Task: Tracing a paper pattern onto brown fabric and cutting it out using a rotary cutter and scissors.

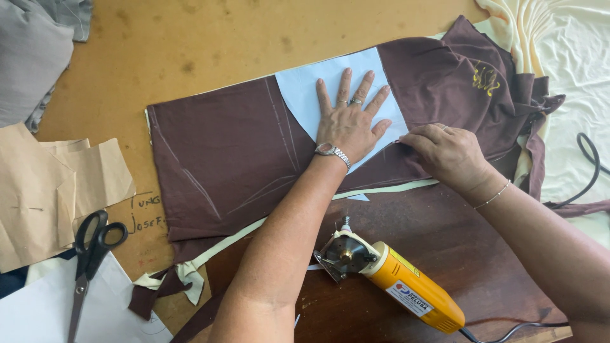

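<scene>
**A:** From the head camera, where are the hands?

**B:** The left hand [348, 124] lies flat with fingers spread wide on a pale blue paper pattern [305, 95], pressing it onto the brown cloth [222, 152]. It grips nothing. There is a watch on the wrist and rings on the fingers.

**A:** And the other?

**B:** The right hand [445, 152], at three o'clock from the left and just beside it, has its fingers curled narrow at the pattern's lower right edge. I cannot tell whether they pinch anything.

**A:** Where does the cloth sit?

**B:** Spread across the middle of the table [190, 44], over a cream layer.

**A:** What else?

**B:** A yellow electric cutter [394, 282] lies at six o'clock from the hands, untouched. Black scissors [92, 254] rest at eight o'clock, beside brown paper pieces [51, 190].
</scene>
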